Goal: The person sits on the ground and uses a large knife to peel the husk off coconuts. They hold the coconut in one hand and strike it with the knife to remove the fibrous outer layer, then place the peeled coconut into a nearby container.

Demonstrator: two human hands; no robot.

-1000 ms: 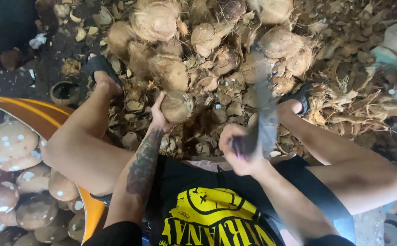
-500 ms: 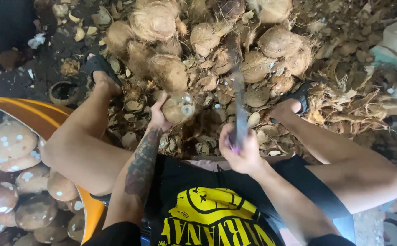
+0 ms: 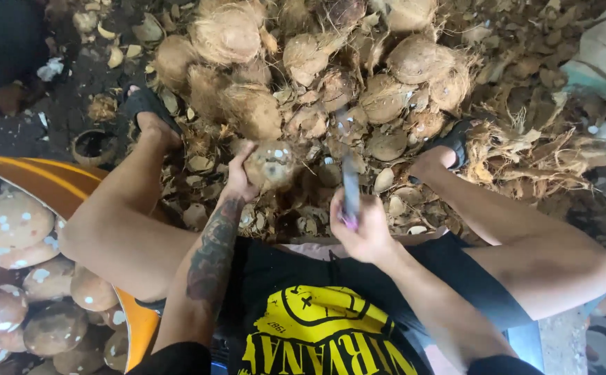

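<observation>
Many peeled coconuts (image 3: 14,221) fill the orange tub (image 3: 46,182); left hand (image 3: 239,179) grips a coconut (image 3: 269,165), right hand (image 3: 363,232) a knife (image 3: 350,182).

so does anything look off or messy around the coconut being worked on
Only litter: shell chips and husk fibre cover the ground around both feet. The left hand holds a partly peeled coconut; the right hand grips a blurred blade.

So the right hand (image 3: 362,232) swung the blade (image 3: 350,184) left and down, from out over the husk pile to right beside the coconut (image 3: 269,165) in the left hand (image 3: 237,182).
</observation>
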